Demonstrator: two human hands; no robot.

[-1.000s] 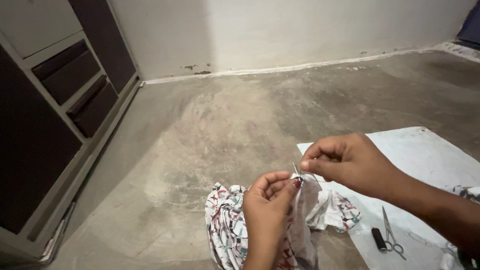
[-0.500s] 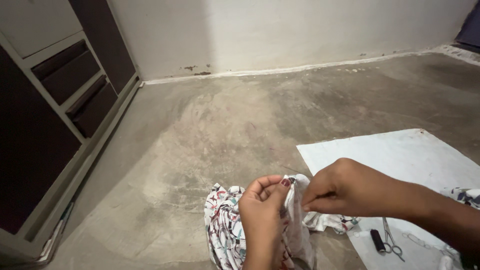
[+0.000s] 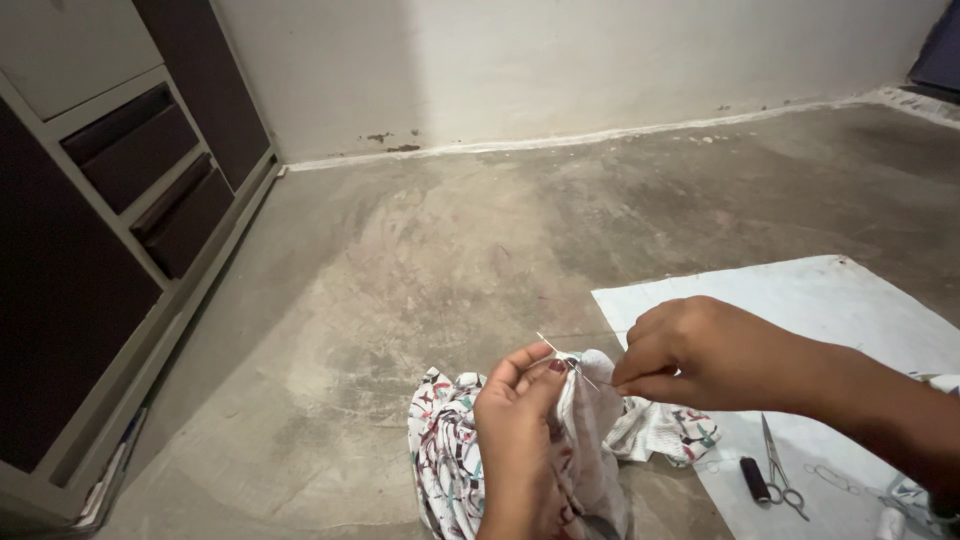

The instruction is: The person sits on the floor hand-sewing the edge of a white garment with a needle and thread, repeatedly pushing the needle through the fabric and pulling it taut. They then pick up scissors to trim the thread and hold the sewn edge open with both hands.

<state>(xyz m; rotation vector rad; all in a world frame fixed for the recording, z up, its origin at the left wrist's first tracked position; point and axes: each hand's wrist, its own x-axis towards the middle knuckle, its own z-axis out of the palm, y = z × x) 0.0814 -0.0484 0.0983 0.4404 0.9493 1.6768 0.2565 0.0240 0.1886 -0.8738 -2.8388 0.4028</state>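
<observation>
Low centre, my left hand (image 3: pixel 520 440) gripped the cloth (image 3: pixel 450 470); my right hand (image 3: pixel 690 355) pinched the needle (image 3: pixel 566 361) beside it.

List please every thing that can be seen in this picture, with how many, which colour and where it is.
patterned cloth: one, white with red and teal print, bunched on the floor under the hands
needle: one, thin and silvery, at the cloth's top edge between the two hands
white sheet: one, pale, flat on the floor at right
scissors: one pair, metal, on the sheet
dark spool: one, black, beside the scissors
cabinet: one, dark fronts with pale frame, at left
floor: grey concrete
wall: white
left hand: pinching the cloth
right hand: fingers closed near the needle
</observation>
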